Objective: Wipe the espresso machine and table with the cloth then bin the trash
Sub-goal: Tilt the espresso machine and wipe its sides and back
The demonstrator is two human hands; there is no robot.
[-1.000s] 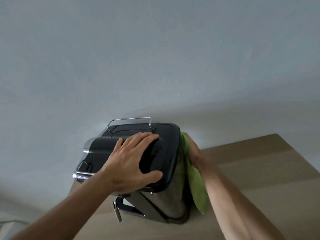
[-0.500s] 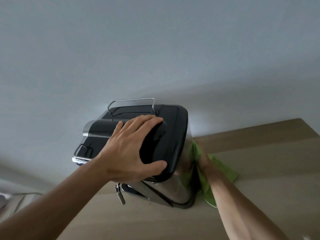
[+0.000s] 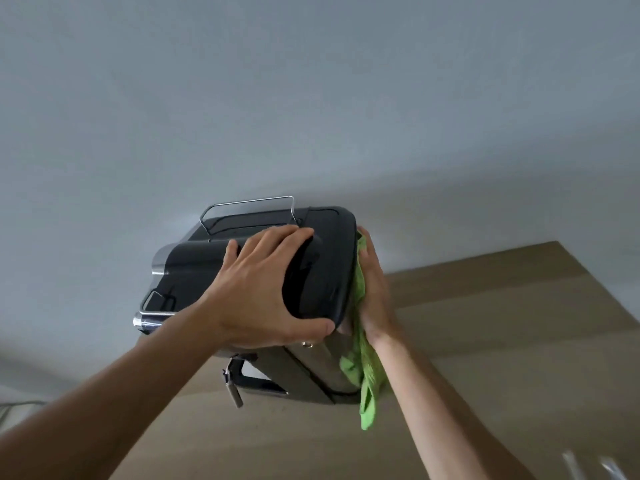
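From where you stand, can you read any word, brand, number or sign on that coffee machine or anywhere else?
None can be read.
Espresso machine: black top and shiny side show no lettering.
Green cloth: plain.
Table: bare wood colour, no marks.
Wall behind: blank.

dim, flat indoor light, bluish-grey cast on the wall (image 3: 311,98). soft broad shadow on the wall behind and right of the espresso machine (image 3: 322,258); no hard shadow edges. faint sheen on its black top, small bright glints on the chrome parts. wide-angle bend: bench (image 3: 519,341) edges splay outward, forearms stretch toward the corners. motion-blurred pale streaks at lower right, unidentifiable. overall slightly soft, compression smear.
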